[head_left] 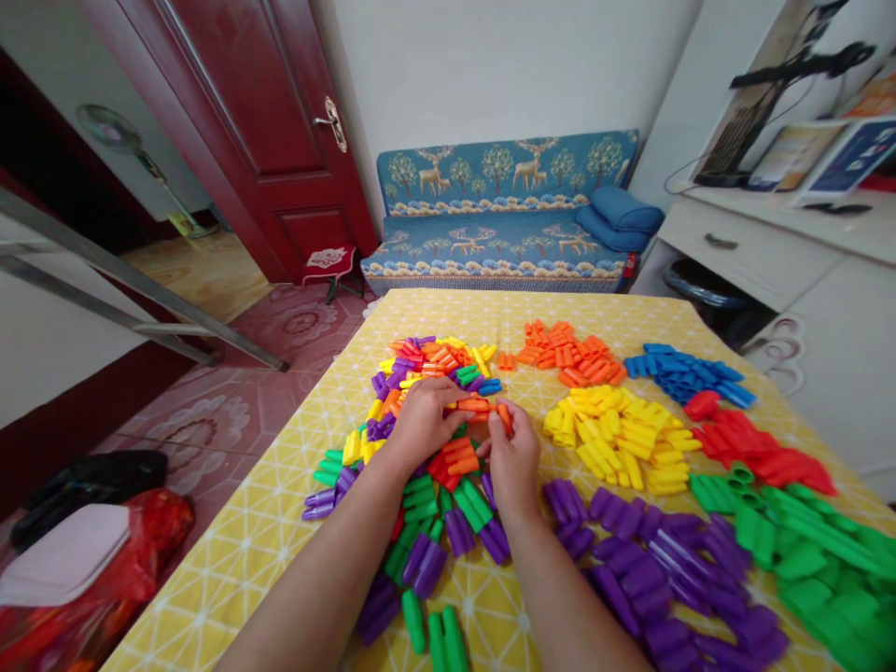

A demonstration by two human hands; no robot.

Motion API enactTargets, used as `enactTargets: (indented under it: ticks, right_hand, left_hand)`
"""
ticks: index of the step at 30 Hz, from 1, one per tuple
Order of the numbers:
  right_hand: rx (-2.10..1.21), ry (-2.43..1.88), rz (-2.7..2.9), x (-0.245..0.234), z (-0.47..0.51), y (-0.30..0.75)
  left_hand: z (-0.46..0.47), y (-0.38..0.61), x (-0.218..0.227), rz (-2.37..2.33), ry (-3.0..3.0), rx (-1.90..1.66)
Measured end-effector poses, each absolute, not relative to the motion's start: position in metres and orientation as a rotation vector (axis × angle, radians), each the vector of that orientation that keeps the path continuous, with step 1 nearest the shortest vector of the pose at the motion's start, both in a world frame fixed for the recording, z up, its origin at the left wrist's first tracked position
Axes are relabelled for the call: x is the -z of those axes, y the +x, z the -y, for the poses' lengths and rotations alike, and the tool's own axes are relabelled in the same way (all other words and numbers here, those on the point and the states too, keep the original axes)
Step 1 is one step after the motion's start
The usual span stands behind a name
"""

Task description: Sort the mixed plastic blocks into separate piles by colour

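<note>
Left grip holds smooth orange tubes; right grip likewise

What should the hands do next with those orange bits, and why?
Perhaps the left hand and right hand should take the orange pieces they hold to the orange pile: it's all one colour, like the yellow pile, while the left-side heap is mixed.

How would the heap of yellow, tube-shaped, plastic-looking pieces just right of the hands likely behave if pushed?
The yellow heap would probably spread apart rather than shift as one, since its pieces lie loosely overlapped. Each piece looks stiff, with fairly straight edges, so it likely keeps its shape. Several look like paired tubes, so they may slide more than roll.
</note>
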State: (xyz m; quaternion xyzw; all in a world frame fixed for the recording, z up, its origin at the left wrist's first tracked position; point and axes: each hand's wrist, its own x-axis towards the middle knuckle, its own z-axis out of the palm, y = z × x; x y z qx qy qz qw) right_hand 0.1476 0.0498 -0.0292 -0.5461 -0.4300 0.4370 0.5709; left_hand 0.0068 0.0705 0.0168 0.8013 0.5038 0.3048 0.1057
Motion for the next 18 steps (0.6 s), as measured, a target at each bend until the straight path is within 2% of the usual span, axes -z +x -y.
enactTargets:
  ticks: [7,12,18]
  right_hand:
    - [-1.042,-1.162,0.739,0.025,-0.047,0.149]
    - [-1.011,-1.078,0.585,0.029,-0.05,0.148]
    - [-0.995,-1.085,0.557,0.032,-0.052,0.149]
  left_hand:
    - [-0.088,0.014,-0.031,-1.562,1.996,-1.147]
    - [-0.146,0.038,-0.046,-1.485,1.89,-1.012]
    - [-0.218,0.082,-0.03,-1.545,1.897,-0.816]
